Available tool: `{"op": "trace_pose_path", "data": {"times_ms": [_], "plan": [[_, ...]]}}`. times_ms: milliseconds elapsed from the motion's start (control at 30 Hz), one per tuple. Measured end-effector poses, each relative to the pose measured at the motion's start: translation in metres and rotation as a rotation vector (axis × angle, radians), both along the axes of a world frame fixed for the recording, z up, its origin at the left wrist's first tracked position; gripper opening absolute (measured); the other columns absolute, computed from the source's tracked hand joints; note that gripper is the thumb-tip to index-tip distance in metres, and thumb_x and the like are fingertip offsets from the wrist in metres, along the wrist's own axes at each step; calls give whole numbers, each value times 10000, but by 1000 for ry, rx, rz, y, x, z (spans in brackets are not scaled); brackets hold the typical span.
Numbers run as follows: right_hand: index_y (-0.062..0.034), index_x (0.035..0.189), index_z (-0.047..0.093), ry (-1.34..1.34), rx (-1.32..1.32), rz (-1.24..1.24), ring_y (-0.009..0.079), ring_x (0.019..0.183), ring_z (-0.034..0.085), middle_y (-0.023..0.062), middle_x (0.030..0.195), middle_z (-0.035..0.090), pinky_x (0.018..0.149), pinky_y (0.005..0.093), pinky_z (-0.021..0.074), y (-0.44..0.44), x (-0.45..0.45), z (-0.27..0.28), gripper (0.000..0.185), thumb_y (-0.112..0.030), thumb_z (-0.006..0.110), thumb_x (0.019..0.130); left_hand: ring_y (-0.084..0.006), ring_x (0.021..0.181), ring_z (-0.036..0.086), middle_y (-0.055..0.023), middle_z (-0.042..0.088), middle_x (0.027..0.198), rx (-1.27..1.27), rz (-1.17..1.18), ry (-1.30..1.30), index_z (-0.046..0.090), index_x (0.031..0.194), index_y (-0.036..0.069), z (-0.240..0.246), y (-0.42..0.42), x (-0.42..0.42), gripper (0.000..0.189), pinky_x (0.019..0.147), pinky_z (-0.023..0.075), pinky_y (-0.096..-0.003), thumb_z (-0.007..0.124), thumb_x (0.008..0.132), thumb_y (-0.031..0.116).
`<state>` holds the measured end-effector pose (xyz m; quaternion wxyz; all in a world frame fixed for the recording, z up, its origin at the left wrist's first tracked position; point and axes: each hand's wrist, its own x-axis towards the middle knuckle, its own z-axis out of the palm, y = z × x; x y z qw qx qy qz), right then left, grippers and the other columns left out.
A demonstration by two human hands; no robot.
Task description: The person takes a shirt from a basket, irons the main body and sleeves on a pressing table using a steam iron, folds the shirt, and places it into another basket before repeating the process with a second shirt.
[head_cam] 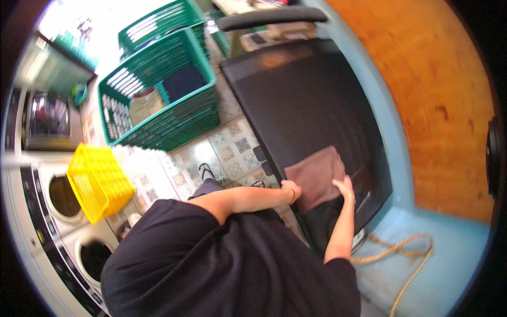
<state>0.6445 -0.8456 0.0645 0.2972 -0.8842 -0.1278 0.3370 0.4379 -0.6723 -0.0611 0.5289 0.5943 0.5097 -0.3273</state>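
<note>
A brownish-mauve cloth, which looks folded into a rough square, lies on a black-covered table. My left hand grips its near left edge, with the fingers curled and partly out of sight. At the opposite edge my right hand pinches the cloth, its thumb on top. Dark fabric or shadow shows between the cloth and my body; I cannot tell which.
Green plastic crates hold folded clothes left of the table. A yellow basket stands by front-loading machines. Orange cord hangs at the right, near a blue wall edge. A dark padded bar spans the table's far end.
</note>
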Motion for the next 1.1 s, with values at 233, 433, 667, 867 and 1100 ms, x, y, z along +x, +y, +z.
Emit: {"op": "trace_pose_path", "data": {"times_ms": [233, 433, 667, 867, 1100], "plan": [[-32, 1303, 570, 507, 122, -757, 282, 1075, 655, 121, 1200, 659, 834, 465, 574, 27, -51, 60, 574, -209, 790, 803, -387, 1337, 477, -238, 452, 1474, -852, 166, -231, 387, 1473, -50, 50, 94, -34, 772, 1028, 478, -480, 675, 937, 426], [-42, 1345, 557, 244, 234, -486, 264, 1091, 642, 106, 1221, 652, 860, 442, 557, 160, -132, 150, 591, -197, 789, 824, -380, 1525, 154, -282, 114, 1633, -1284, 152, -267, 64, 1576, -38, 42, 142, -70, 1052, 1231, 157, -518, 465, 929, 689], [22, 1409, 486, 156, 425, -280, 254, 1262, 542, 125, 1380, 573, 1095, 386, 388, 338, -231, 200, 650, -95, 771, 836, -311, 1466, 329, -157, 368, 1578, -1619, 636, -752, 325, 1538, 58, 83, 262, -129, 769, 1169, 277, -565, 482, 983, 567], [47, 1443, 421, 332, 645, 6, 261, 1304, 508, 148, 1423, 528, 1114, 388, 369, 457, -239, 180, 694, -99, 756, 853, -285, 1398, 409, -118, 409, 1519, -730, 1104, -1234, 223, 1555, 88, 158, 424, -217, 812, 1135, 369, -478, 631, 950, 445], [-50, 1498, 390, 1096, 1121, -204, 305, 1296, 510, 135, 1477, 483, 1110, 505, 409, 604, -228, 123, 832, -633, 560, 929, -219, 1314, 484, -126, 444, 1478, -101, 1143, -1298, 191, 1572, 83, 204, 571, -293, 821, 1074, 433, -381, 668, 952, 329]]}}
